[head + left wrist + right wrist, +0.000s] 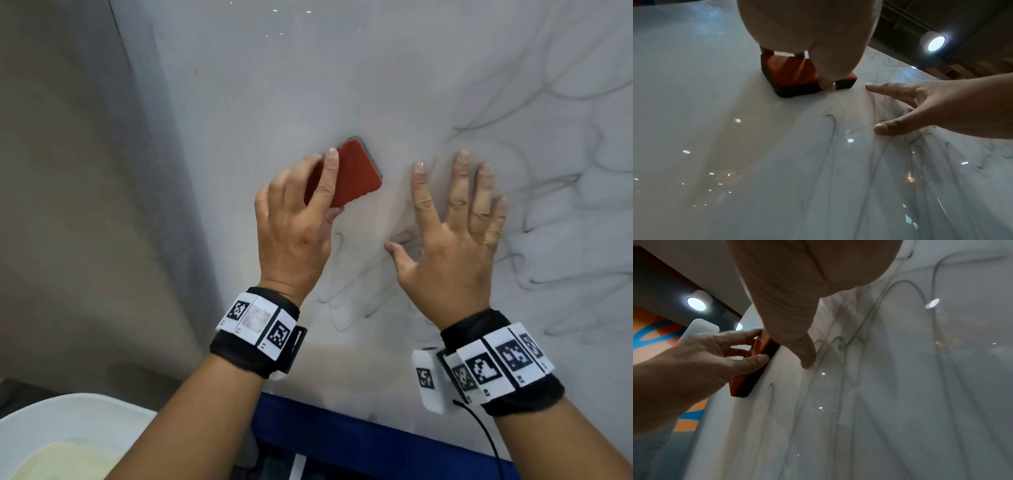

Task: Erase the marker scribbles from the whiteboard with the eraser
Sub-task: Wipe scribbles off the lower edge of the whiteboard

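Observation:
My left hand grips a red eraser with a dark felt base and holds it flat against the whiteboard. In the left wrist view the eraser sits felt-down on the board, thumb at its near edge. My right hand lies flat on the board just right of the eraser, fingers spread and straight. Grey marker scribbles loop across the board's right half and below both hands. The board left of and above the eraser looks wiped. In the right wrist view the eraser shows edge-on.
The whiteboard's left edge meets a beige wall. A blue ledge runs under the board's bottom edge. A white rounded object sits at the lower left. A black cable hangs from my right wristband.

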Demonstrator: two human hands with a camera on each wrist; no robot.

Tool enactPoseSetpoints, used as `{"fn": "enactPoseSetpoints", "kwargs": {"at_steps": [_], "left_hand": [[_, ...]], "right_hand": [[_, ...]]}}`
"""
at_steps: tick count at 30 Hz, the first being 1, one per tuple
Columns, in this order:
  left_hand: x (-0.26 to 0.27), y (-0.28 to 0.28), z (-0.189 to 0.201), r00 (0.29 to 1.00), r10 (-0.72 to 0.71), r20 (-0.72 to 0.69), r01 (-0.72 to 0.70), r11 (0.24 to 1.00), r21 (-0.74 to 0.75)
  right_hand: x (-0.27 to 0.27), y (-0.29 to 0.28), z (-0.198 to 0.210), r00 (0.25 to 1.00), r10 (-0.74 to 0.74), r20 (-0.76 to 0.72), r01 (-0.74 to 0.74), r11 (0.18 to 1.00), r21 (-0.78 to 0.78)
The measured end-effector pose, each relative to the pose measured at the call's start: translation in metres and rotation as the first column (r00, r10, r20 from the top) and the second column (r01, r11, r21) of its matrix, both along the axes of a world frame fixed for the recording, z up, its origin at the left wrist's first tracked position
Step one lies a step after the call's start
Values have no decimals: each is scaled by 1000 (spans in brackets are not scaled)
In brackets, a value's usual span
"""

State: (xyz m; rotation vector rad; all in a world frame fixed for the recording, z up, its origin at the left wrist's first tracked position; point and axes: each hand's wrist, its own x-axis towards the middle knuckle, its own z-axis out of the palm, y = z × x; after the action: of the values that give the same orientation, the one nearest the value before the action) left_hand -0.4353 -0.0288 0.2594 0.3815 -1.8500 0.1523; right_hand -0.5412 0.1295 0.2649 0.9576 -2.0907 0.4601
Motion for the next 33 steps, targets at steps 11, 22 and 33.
{"fn": "enactPoseSetpoints", "kwargs": {"at_steps": [11,22,33], "left_hand": [[8,-18,-13,1000,10,5,-10,1000,-15],[15,-21,-36,1000,9,2,-9,999,41],[12,-10,-60,999,39,-13,-37,990,139]], "right_hand": [[-2,-5,-5,1000,6,30,-5,999,-37],[-2,-4,-8,999,20,40,-18,999,-43],[0,-2,-10,996,60,67,-56,997,-53]]}}
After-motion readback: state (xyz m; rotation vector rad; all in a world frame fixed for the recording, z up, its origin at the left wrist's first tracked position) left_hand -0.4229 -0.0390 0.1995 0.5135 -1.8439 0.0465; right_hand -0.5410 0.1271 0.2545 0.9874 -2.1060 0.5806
